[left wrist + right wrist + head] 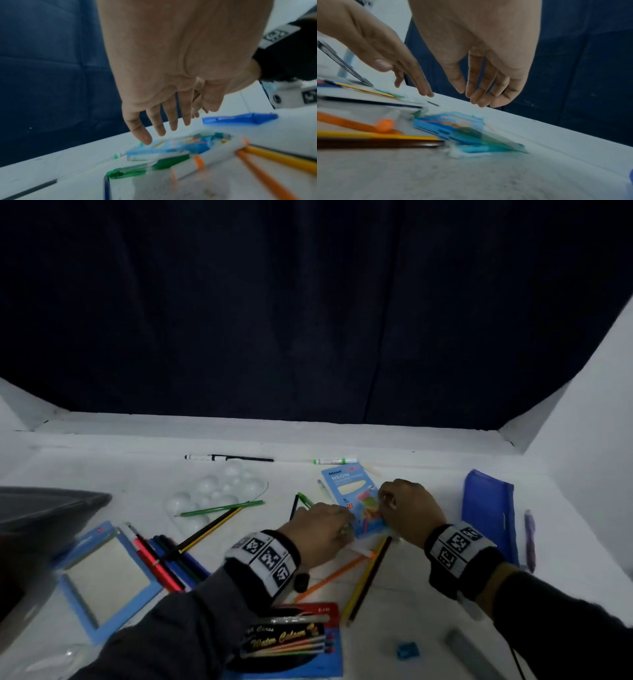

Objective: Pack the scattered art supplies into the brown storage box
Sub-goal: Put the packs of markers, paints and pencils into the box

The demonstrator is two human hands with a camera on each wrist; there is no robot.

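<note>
A light blue neon pencil box [346, 484] lies flat on the white table. Both hands hover just above its near end. In the left wrist view my left hand [173, 125] has its fingers straight and spread over the box [171, 147], holding nothing. My right hand [471, 94] hangs over the box [453, 124] with relaxed, nearly straight fingers and is empty too. From the head view the left hand [339, 525] sits at the box's near left and the right hand [387, 501] at its near right. A dark container edge [44, 508] shows at the far left.
Loose coloured pencils [366, 577], an orange marker [329, 577] and a green pen [222, 508] lie around the hands. A white palette [219, 487], blue-framed pad [106, 573], water colour pack [291, 638], blue pencil case [489, 511], purple pen [530, 539] and blue sharpener [407, 649] also lie on the table.
</note>
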